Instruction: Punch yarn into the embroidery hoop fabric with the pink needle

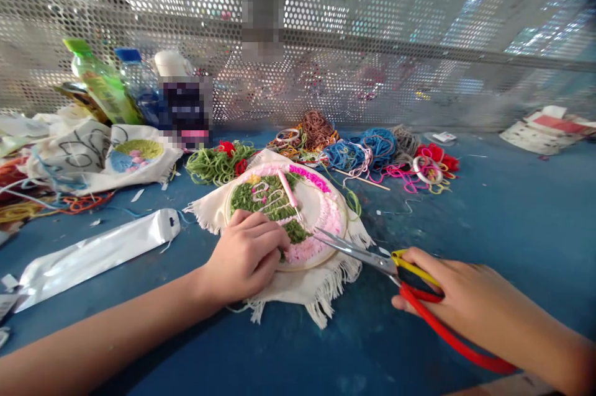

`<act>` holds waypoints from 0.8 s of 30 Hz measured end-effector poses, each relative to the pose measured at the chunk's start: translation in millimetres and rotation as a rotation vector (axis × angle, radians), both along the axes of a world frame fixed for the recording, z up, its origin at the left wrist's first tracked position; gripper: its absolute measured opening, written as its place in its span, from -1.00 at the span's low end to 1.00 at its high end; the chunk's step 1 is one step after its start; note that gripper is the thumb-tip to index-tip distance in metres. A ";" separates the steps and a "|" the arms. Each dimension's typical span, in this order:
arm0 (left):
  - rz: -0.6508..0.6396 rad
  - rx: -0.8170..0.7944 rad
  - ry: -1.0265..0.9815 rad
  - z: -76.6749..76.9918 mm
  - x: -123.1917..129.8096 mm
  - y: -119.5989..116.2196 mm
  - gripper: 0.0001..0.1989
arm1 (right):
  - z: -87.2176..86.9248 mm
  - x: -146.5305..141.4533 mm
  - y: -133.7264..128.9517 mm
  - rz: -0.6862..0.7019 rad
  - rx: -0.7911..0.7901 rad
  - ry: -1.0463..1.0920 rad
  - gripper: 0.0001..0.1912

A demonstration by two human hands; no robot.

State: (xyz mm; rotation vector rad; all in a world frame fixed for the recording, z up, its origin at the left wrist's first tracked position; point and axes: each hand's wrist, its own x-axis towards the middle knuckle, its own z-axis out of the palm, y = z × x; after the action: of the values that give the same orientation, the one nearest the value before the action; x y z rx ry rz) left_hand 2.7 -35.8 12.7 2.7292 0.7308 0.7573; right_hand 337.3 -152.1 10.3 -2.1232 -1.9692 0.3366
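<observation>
A round embroidery hoop (345, 222) lies on the blue table, stretched with white fringed cloth (298, 287). Green, pink and magenta yarn loops fill much of its face, and part of the cloth inside is bare. My left hand (254, 250) rests on the hoop's lower left with fingers curled; what they pinch, if anything, is hidden. A pink punch needle (287, 188) lies across the stitching above that hand. My right hand (459, 297) holds scissors (367, 254) with yellow and red handles. Their blade tips reach over the pink loops at the hoop's right side.
Behind the hoop lie green yarn (216, 163), brown yarn (316, 129) and blue yarn (372, 148). On the left are a second yarn piece (139, 154), a silvery plastic sleeve (102, 253) and a green-capped bottle (102, 85). A perforated metal panel (326, 30) borders the table's back.
</observation>
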 end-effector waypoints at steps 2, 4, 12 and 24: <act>0.005 -0.009 -0.020 0.8 -0.9 -0.3 -0.74 | -0.7 -3.6 -2.7 0.123 -0.053 -0.140 -0.67; -0.007 -0.010 -0.031 0.8 -0.9 -0.8 -0.75 | -1.2 -7.4 -1.7 0.217 -0.065 -0.264 -0.64; -0.065 0.005 -0.035 1.0 -1.5 -3.7 -0.79 | -3.9 -27.1 15.5 0.348 0.097 -0.444 -0.49; -0.093 0.002 -0.036 1.4 -1.6 -1.8 -0.82 | -4.8 -33.2 22.6 0.453 0.237 -0.586 -0.51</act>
State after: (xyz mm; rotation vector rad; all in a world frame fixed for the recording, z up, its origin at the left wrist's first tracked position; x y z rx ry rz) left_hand 1.2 -37.5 14.1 2.7219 0.5906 0.7848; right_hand 304.2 -129.5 5.5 -1.7319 -2.6452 -0.4912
